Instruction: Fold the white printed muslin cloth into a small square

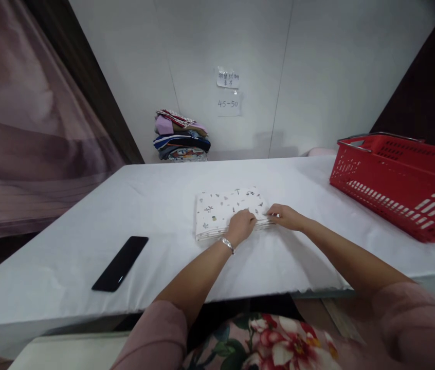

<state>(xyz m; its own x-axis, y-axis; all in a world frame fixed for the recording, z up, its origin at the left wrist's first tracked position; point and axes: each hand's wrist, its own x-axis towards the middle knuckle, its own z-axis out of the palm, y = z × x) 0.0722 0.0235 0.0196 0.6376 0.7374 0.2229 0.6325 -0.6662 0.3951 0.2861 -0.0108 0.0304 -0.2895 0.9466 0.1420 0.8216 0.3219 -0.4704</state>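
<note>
A folded white cloth (221, 208) with small printed figures lies in the middle of the white table (156, 195). My left hand (241, 226), with a bracelet at the wrist, rests on the cloth's near right edge with its fingers curled down onto the fabric. My right hand (285, 217) pinches the cloth's right corner between its fingertips. Both forearms reach in from the near side of the table.
A black phone (120, 263) lies flat at the near left of the table. A red plastic basket (398, 182) stands at the right. A stack of folded clothes (181, 136) sits at the far edge against the white wall, below two paper notes (228, 91).
</note>
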